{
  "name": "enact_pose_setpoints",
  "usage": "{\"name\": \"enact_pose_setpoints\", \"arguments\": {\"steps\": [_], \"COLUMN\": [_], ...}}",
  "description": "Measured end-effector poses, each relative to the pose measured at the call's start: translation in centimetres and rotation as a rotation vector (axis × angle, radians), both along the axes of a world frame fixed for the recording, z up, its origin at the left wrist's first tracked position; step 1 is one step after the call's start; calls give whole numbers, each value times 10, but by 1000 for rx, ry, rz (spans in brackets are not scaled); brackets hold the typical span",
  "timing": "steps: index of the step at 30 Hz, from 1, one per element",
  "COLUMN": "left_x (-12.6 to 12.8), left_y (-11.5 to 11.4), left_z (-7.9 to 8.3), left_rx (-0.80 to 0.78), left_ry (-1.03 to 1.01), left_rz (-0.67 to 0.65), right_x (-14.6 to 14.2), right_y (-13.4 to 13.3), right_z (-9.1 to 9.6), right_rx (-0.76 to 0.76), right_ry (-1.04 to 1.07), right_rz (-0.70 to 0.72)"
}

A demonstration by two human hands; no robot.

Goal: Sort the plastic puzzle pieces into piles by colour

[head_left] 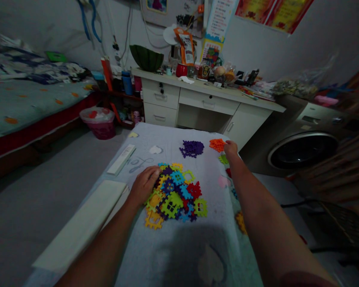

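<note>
Where the left hand (145,183) rests, fingers bent loosely down, it touches the left edge of a mixed heap of coloured tiles (176,195) at the middle of the cloth-covered worktop (167,247); whether it pinches a tile cannot be told. Right hand (231,149): stretched far, knuckles up, fingertips at the orange tile pile (217,144), grip hidden. Purple tile pile (192,148): just left of the orange. Green tile (223,160): beside the right wrist, partly covered. Further tiles along the right edge: hidden in part by the forearm. White strip (121,159): far left.
</note>
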State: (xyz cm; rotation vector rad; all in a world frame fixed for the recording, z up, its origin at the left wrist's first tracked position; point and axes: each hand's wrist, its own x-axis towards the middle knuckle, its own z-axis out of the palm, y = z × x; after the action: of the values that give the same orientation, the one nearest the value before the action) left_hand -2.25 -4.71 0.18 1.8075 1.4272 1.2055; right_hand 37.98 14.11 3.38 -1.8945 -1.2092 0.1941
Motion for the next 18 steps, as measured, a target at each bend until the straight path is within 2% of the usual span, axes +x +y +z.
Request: {"name": "enact_pose_setpoints", "arguments": {"steps": [3,7,10,12,15,18], "left_x": [0,2,2,2,2,2], "left_y": [0,0,1,1,1,1], "left_z": [0,-1,0,0,0,-1], "left_rx": [2,6,11,13,7,2], "left_ry": [-2,-16,-15,-11,-19,-31], "left_rz": [-2,14,35,46,56,53], "right_x": [-7,-31,-60,-83,-116,-146], "right_y": [-14,-43,-75,-100,-139,-168], "right_z": [8,20,25,27,27,24], "right_rx": [-3,74,83,34,-120,-197], "right_ry": [37,147,255,250,161,-16], "right_rz": [-34,80,289,486,791,921]}}
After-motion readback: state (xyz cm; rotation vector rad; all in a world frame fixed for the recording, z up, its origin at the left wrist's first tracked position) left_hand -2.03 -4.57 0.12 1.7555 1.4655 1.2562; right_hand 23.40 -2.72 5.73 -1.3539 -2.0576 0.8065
